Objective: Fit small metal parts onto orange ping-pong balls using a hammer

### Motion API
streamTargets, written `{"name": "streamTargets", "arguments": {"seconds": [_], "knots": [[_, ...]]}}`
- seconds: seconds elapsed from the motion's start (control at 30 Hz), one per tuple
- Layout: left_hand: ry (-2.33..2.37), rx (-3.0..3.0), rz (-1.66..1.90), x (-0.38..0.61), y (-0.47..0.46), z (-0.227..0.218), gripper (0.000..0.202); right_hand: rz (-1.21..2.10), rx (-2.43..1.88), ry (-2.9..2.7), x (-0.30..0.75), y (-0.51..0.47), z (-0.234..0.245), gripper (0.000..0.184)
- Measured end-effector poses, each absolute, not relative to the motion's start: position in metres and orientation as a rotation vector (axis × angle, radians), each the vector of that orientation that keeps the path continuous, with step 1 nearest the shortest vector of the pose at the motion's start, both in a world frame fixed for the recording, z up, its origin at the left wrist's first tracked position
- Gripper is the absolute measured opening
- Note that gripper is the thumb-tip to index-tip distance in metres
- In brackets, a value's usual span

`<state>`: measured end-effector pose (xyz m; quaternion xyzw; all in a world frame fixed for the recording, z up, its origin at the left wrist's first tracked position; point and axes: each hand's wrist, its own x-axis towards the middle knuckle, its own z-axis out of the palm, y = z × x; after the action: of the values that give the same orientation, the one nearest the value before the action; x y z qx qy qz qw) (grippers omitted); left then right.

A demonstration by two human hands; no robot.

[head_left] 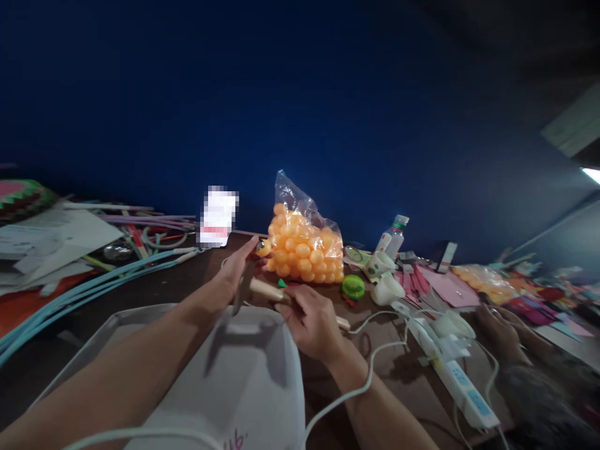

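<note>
My right hand (312,322) is wrapped round the pale wooden handle of a hammer (269,292). The hammer's dark, flat head is on the left, close to my left wrist. My left hand (241,269) is raised just beyond that head, its fingers curled at a small yellow piece with a shiny round spot (263,248). Part of that piece is hidden by the fingers. Right behind both hands stands a clear plastic bag of orange-yellow balls (304,250). A bit of green shows above my right fingers. Below my forearms is a pale plastic bin (262,387).
A lit phone (218,215) stands at the back. A striped green ball (353,287), tape rolls (388,289) and a bottle (396,236) are to the right. A power strip (462,381) with white cords lies near another person's hands (504,328). Pale-blue tubes (107,272) extend left.
</note>
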<state>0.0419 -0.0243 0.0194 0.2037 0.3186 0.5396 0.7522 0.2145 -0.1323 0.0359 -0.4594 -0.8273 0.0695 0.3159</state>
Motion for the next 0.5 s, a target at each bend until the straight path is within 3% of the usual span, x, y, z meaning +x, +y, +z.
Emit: {"name": "streamTargets", "arguments": {"seconds": [0.23,0.5], "knots": [[0.583,0.412,1.182,0.037,-0.021,0.016,0.031,0.227,-0.918,-2.706,0.202,-0.153,0.048,0.019],[0.55,0.432,1.168,0.035,-0.021,0.014,0.033,0.279,-0.839,-2.919,0.194,-0.157,0.032,0.018]]}}
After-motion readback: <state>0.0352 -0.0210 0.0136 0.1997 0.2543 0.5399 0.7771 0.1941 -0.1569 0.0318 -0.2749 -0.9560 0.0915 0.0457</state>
